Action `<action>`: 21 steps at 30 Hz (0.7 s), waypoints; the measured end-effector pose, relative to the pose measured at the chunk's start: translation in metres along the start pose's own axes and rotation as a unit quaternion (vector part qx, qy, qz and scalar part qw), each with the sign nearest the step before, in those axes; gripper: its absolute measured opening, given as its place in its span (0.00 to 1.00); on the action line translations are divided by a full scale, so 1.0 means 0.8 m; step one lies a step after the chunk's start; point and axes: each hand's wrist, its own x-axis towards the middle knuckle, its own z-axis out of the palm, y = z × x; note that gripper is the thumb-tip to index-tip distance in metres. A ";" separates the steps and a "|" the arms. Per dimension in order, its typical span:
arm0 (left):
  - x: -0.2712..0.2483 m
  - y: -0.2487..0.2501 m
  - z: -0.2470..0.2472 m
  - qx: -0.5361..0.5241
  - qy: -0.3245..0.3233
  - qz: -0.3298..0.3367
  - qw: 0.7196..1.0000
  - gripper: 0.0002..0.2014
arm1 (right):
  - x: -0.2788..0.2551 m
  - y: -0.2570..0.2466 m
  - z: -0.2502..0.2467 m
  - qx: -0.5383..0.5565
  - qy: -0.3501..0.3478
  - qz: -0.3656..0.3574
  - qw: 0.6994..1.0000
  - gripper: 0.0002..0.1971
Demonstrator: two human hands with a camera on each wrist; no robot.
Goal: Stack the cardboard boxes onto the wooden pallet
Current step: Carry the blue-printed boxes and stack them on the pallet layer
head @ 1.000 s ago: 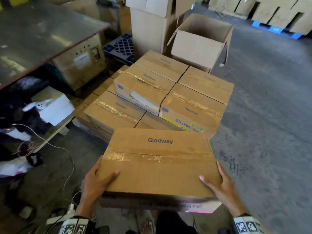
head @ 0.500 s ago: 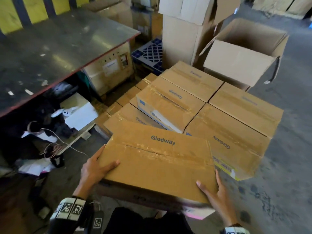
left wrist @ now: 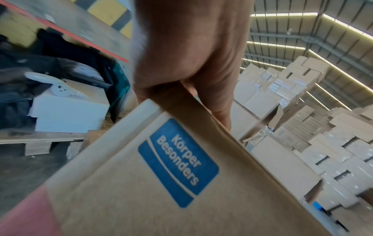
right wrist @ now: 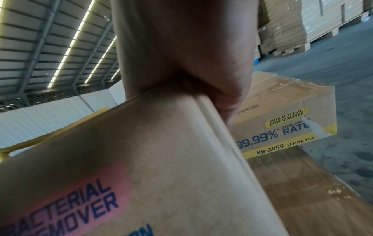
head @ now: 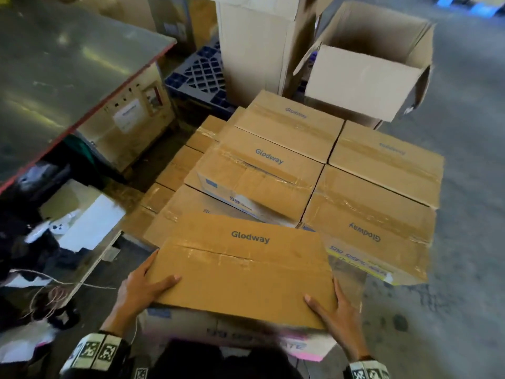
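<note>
I carry a taped brown "Glodway" cardboard box (head: 246, 272) low in front of me, tilted a little. My left hand (head: 139, 288) grips its left near corner, thumb on top. My right hand (head: 337, 315) grips the right near corner the same way. Both wrist views show the left hand (left wrist: 181, 55) and the right hand (right wrist: 181, 47) clamped over an edge of the held box (left wrist: 161, 175) (right wrist: 141, 151). Just beyond stands the stack of like boxes (head: 287, 132): one lies askew (head: 259, 184), a yellow-labelled one (head: 377, 228) (right wrist: 292, 108) sits at the right. The pallet under them is hidden.
A metal-topped table (head: 68, 64) stands at the left, with a white box (head: 90, 222) on a low wooden pallet and loose cables (head: 54, 285) below it. Behind the stack are an open carton (head: 369, 77), a tall carton (head: 254, 42) and a blue plastic pallet (head: 202, 75). Concrete floor (head: 470, 242) lies right.
I have stepped closer to the stack with the box. Its far edge now reaches over the low near-left box. Both hands keep the same grip.
</note>
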 end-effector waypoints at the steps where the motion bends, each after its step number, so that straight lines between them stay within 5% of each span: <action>1: 0.022 0.000 -0.011 0.006 -0.023 0.006 1.000 0.53 | 0.002 -0.005 0.013 0.010 0.006 0.007 1.000 0.53; 9: 0.190 -0.005 -0.072 0.033 -0.107 0.051 0.992 0.57 | 0.034 -0.056 0.141 0.013 0.074 0.129 0.989 0.73; 15: 0.260 -0.018 -0.076 0.019 -0.138 0.101 0.985 0.57 | 0.055 -0.077 0.205 -0.040 0.154 0.133 0.978 0.64; 21: 0.304 -0.034 -0.061 -0.023 -0.150 0.148 0.977 0.58 | 0.087 -0.065 0.240 -0.057 0.201 0.124 0.970 0.71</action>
